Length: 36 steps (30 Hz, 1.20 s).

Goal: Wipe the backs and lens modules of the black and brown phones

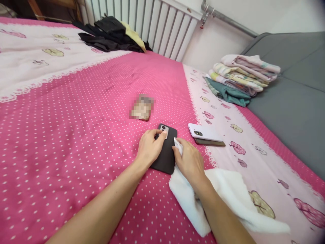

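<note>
A black phone [167, 154] lies face down on the pink dotted bedspread [76, 128]. My left hand [149, 147] rests on its left side, fingers curled over the edge near the camera, holding it still. My right hand [189, 162] pinches a white fluffy cloth [228, 196] against the phone's right edge; the rest of the cloth trails back over the bed under my forearm.
A white phone [204, 132] lies on top of another dark phone [210, 143] just to the right. A blurred small object [142, 107] sits farther up. Folded clothes [241, 78] are stacked at the right, dark garments [109, 35] by the radiator, a grey sofa [291, 101] beside the bed.
</note>
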### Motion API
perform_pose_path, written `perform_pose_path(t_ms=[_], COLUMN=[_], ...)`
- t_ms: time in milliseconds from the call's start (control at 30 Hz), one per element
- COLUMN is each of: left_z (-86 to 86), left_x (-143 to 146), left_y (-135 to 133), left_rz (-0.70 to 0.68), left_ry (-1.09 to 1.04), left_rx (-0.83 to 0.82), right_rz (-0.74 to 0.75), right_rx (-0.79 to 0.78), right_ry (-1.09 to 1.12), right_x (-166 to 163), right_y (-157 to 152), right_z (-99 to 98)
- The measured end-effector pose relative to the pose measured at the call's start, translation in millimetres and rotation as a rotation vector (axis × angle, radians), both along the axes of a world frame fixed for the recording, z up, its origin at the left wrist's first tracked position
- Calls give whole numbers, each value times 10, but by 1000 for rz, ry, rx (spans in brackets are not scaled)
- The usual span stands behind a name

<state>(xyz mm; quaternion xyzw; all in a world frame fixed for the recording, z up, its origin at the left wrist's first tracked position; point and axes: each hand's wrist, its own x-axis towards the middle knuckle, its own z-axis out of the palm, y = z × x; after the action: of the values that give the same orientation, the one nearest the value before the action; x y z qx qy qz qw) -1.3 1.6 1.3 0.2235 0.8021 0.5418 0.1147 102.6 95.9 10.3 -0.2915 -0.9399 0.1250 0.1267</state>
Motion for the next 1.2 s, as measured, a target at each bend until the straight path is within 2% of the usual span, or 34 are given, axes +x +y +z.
perform_pose_path(t_ms=[100, 133, 200, 233, 333, 433, 533, 733, 900, 1033, 1200], left_z=[1, 6, 18, 23, 19, -20, -70, -95, -77, -62, -69], left_x=[-7, -6, -1, 2, 3, -5, 23, 267, 392, 299, -73], left_y=[0, 2, 5, 5, -5, -40, -121, -544, -868, -829, -608], left_rz=[-3, -2, 4, 11, 31, 6, -16, 7, 163, 294, 344], left_ry=[13, 19, 33, 41, 66, 82, 88, 163, 277, 389, 462], left_rx=[-17, -26, -46, -56, -72, -37, 31, 129, 107, 15, -106], right_rz=[-68, -78, -121, -129, -131, -62, -50, -74, -164, -334, -481], right_rx=[-162, -259, -580, -657, -858, -1100, -1222, -1271, -1225, -1117, -980], right_ry=[65, 116, 274, 297, 343, 389, 485, 713, 887, 975, 1010], right_x=[-20, -28, -44, -50, -46, -3, 83, 289, 339, 336, 294], right_y=[44, 61, 87, 90, 45, -54, -142, -227, -210, -71, 210], right_z=[-29, -42, -71, -87, -125, -136, -136, -170, -179, -204, -280])
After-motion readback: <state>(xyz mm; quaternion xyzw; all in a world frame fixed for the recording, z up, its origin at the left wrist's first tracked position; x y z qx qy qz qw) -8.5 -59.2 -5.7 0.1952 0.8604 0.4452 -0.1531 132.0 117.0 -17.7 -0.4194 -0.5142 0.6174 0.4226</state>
